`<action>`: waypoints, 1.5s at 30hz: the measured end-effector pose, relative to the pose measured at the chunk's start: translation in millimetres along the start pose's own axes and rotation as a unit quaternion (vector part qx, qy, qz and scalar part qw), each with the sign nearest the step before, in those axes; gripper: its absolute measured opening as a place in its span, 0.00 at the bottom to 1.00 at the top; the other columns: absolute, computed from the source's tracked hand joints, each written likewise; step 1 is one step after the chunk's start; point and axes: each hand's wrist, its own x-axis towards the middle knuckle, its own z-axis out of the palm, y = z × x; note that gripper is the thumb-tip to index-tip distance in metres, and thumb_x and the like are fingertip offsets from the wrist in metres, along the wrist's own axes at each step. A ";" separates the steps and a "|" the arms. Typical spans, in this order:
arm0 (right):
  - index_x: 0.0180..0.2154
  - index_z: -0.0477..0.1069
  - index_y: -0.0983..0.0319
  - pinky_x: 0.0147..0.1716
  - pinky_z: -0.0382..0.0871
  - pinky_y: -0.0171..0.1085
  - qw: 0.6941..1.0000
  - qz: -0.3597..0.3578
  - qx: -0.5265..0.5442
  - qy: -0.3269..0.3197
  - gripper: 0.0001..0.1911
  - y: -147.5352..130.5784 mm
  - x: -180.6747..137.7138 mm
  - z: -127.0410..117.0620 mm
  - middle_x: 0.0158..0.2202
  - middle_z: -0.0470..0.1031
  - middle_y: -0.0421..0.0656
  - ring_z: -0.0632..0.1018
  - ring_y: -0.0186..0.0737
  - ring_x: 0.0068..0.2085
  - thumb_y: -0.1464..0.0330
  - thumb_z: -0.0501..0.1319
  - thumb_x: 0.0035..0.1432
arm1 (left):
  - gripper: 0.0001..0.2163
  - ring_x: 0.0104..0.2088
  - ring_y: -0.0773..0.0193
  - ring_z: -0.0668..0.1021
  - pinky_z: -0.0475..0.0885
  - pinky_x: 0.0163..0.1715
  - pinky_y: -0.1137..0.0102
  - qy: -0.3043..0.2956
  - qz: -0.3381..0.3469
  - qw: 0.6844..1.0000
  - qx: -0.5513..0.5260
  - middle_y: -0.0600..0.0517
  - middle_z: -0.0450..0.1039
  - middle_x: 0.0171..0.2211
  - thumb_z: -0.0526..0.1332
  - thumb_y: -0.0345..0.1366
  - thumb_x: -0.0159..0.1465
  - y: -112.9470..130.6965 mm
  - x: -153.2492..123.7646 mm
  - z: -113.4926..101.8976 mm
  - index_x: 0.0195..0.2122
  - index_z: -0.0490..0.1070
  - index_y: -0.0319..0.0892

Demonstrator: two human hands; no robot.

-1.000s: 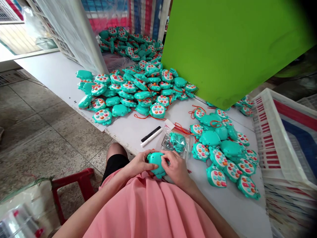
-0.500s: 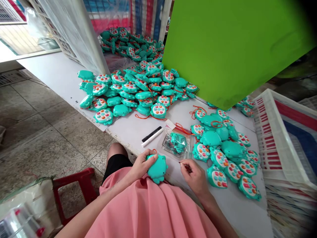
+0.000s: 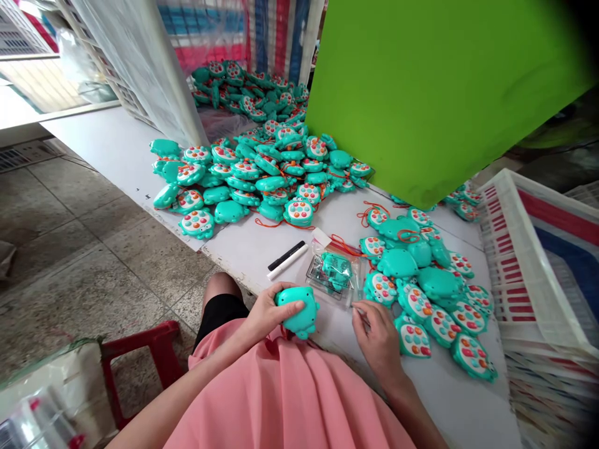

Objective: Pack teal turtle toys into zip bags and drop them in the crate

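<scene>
My left hand (image 3: 267, 313) is wrapped round a teal animal-shaped toy (image 3: 299, 312) above my lap. The smooth back of the toy faces up, with my thumb across it. My right hand (image 3: 378, 337) is closed at the table's near side, its fingertips pinched beside the corner of a clear plastic bag (image 3: 331, 279). Whatever those fingers hold is too small to make out. A teal piece and a printed sheet lie in the bag. Left of it rest a black marker (image 3: 286, 254) and a white marker (image 3: 288, 260).
A large heap of teal toys (image 3: 257, 174) covers the back left of the table. Another group of toys (image 3: 435, 280) lies to the right. A green board (image 3: 421, 93) stands behind. A white crate (image 3: 528, 249) is at right, a red stool (image 3: 140, 343) at left.
My right hand has moved a little to the right, towards the bag's corner. The toy in my left hand has turned slightly, and my thumb now lies farther across it.
</scene>
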 end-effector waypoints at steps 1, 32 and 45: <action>0.41 0.70 0.60 0.38 0.70 0.41 0.999 0.022 0.039 -0.013 0.07 -8.4 2.9 0.2 0.37 0.76 0.46 0.76 0.43 0.38 0.68 0.55 0.63 | 0.25 0.38 0.58 0.76 0.73 0.37 0.67 0.006 0.007 1.000 -0.001 0.48 0.75 0.39 0.69 0.46 0.52 3.9 -0.4 1.8 0.47 0.69 0.39; 0.59 0.59 0.49 0.36 0.77 0.42 0.706 0.254 0.641 -0.161 0.25 -72.3 87.8 38.5 0.55 0.69 0.43 0.76 0.44 0.47 0.57 0.58 0.61 | 0.29 0.59 0.52 0.67 0.66 0.56 0.63 -0.021 0.155 0.987 0.022 0.46 0.56 0.64 0.60 0.44 0.63 46.7 24.5 9.3 0.63 0.52 0.46; 0.54 0.65 0.56 0.47 0.72 0.44 0.925 0.097 0.357 -0.086 0.21 -42.9 122.8 25.5 0.47 0.75 0.43 0.76 0.44 0.46 0.60 0.59 0.60 | 0.31 0.59 0.51 0.66 0.69 0.51 0.62 -0.015 0.185 0.982 0.041 0.44 0.51 0.65 0.61 0.44 0.62 42.3 36.4 12.3 0.64 0.50 0.52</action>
